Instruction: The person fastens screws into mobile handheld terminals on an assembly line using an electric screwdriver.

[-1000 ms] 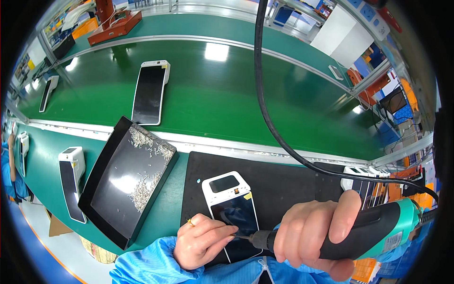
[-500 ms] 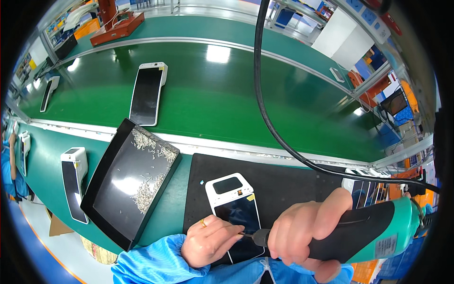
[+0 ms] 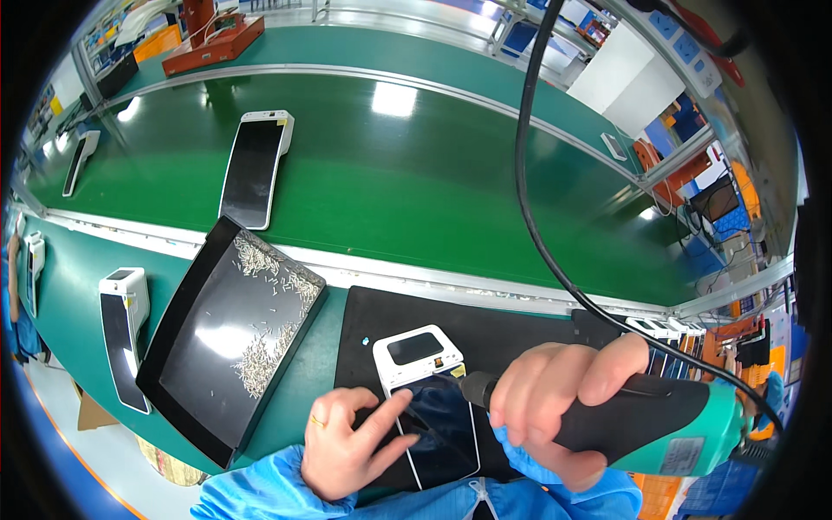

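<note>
A white handheld payment terminal (image 3: 433,416) with a dark screen lies on the black mat (image 3: 520,334) in front of me. My right hand (image 3: 550,403) is wrapped round a teal and black electric screwdriver (image 3: 646,420). Its tip points left, at the terminal's upper part near a yellow label; whether it touches cannot be made out. On the terminal's left side is my left hand (image 3: 347,446), fingers apart and fingertips at the screen, with a ring on one finger. Left of the mat, a black tray (image 3: 195,364) holds many small silver screws (image 3: 264,360).
A green conveyor belt (image 3: 390,191) crosses beyond the bench, carrying another terminal (image 3: 253,169). One more terminal (image 3: 124,338) stands left of the tray, and several line up at right (image 3: 663,329). A black cable (image 3: 529,191) arcs down to the screwdriver. Another person's arm shows at far left.
My left hand has moved left and opened from a pinch near the screwdriver's tip. My right hand has brought the screwdriver up toward the terminal's top. The terminal on the belt has shifted slightly left.
</note>
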{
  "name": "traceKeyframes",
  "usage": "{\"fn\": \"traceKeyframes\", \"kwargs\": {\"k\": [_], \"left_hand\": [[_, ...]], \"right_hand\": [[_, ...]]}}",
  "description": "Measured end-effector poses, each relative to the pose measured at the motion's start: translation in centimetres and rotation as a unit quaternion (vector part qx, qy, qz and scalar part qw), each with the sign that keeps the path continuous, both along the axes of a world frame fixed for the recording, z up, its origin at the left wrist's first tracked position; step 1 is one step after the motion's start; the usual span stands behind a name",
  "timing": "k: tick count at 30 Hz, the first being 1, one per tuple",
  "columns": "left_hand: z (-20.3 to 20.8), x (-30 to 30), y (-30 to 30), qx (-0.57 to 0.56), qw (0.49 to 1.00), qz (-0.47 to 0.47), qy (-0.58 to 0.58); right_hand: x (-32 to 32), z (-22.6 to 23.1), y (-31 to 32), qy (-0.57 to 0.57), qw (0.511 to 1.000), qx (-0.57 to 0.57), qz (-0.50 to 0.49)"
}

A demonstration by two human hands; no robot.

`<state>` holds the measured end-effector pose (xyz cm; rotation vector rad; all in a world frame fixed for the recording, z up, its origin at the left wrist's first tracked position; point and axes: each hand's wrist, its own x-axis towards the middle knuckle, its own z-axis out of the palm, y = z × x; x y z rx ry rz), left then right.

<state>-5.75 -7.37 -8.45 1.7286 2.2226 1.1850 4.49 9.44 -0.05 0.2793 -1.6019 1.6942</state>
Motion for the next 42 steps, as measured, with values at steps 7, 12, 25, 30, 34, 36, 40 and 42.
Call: {"fn": "traceKeyframes", "kwargs": {"k": [7, 12, 25, 30, 34, 36, 40, 42], "left_hand": [[-1.4, 0.3, -0.4, -0.065, 0.994, -0.077, -0.033], [-1.7, 0.4, -0.5, -0.055, 0.994, -0.079, -0.055], [-1.6, 0.4, -0.2, -0.044, 0.989, -0.108, -0.092], [-1.9, 0.4, -0.2, -0.039, 0.988, -0.104, -0.107], [-1.9, 0.3, -0.3, -0.04, 0.989, -0.104, -0.102], [-2.1, 0.4, -0.3, -0.036, 0.989, -0.104, -0.097], [-1.9, 0.5, -0.4, -0.039, 0.992, -0.101, -0.067], [-1.7, 0.8, -0.6, -0.048, 0.992, -0.099, -0.057]], "right_hand": [[-0.5, -0.3, -0.2, -0.033, 0.999, 0.037, 0.008], [-0.6, -1.1, 0.3, 0.001, 0.999, 0.045, 0.029], [-0.5, -0.6, 0.4, -0.047, 0.996, 0.043, 0.057], [-1.2, 0.3, 1.3, -0.1, 0.983, 0.108, 0.109], [-1.8, -0.2, 0.9, -0.107, 0.984, 0.102, 0.094], [-1.9, 0.3, 0.7, -0.135, 0.982, 0.101, 0.088], [-1.6, 0.6, 0.4, -0.169, 0.98, 0.084, 0.064], [-1.2, 1.5, -0.6, -0.219, 0.97, 0.099, 0.03]]}}
